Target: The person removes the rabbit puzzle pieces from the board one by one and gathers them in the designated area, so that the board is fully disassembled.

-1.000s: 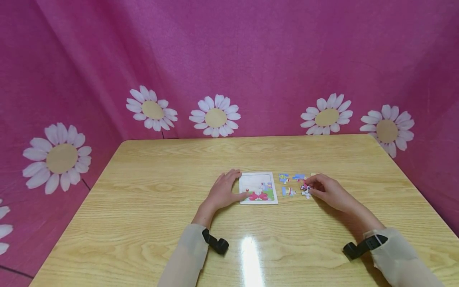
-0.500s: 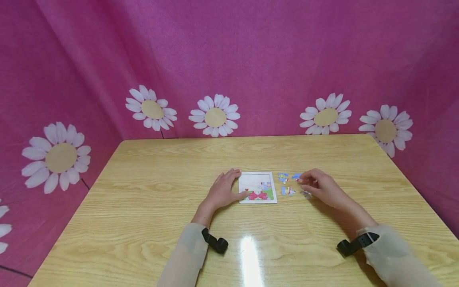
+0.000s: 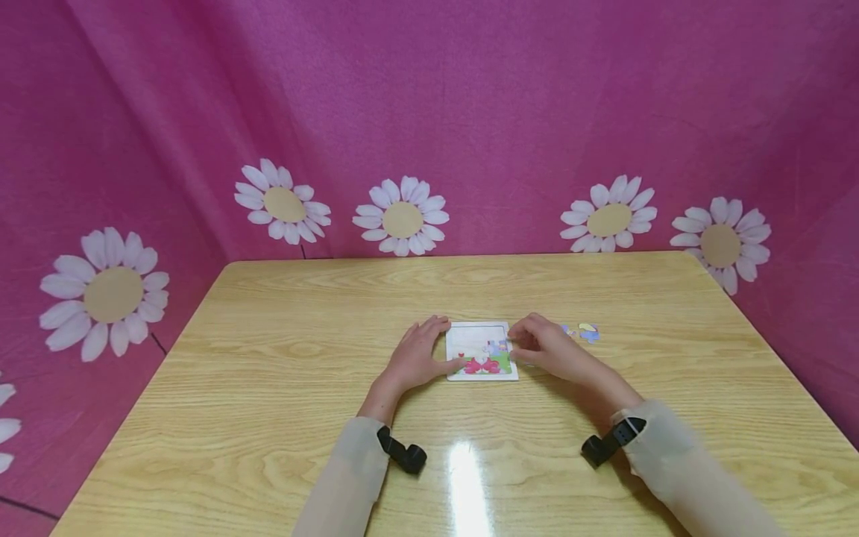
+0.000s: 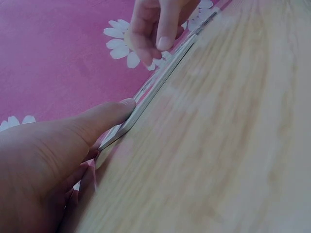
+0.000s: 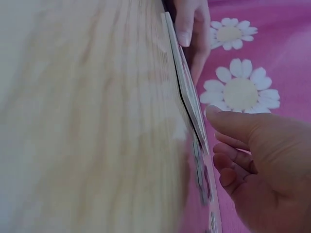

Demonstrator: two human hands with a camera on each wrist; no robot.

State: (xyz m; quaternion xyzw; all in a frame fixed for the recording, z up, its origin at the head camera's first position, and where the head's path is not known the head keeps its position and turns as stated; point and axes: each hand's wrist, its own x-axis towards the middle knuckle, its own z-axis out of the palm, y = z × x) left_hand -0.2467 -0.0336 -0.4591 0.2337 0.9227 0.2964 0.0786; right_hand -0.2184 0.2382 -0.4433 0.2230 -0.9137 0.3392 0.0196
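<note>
A square puzzle tray [image 3: 482, 377] with a white rim lies flat on the table. Red-and-green pieces [image 3: 483, 366] fill its near row, and a bluish piece [image 3: 498, 347] sits behind them at the right. My left hand [image 3: 423, 358] rests along the tray's left side, its thumb on the near left corner. At the right rim is my right hand [image 3: 549, 349], thumb and fingers curled in a pinch around a jigsaw piece that is almost wholly hidden by them. Beyond that hand lie loose jigsaw pieces, one with a yellow patch [image 3: 590, 333]; others are covered by the hand.
The wooden table [image 3: 302, 350] reaches back to a pink curtain [image 3: 470, 134] with white daisies. Each wrist wears a black camera on a strap, the right one's camera [image 3: 597, 450] low over the table. A bright reflection lies on the near tabletop.
My right hand has moved left from the loose pieces to the tray's right rim, uncovering the pieces at the far right and covering nearer ones. My left hand has stayed still.
</note>
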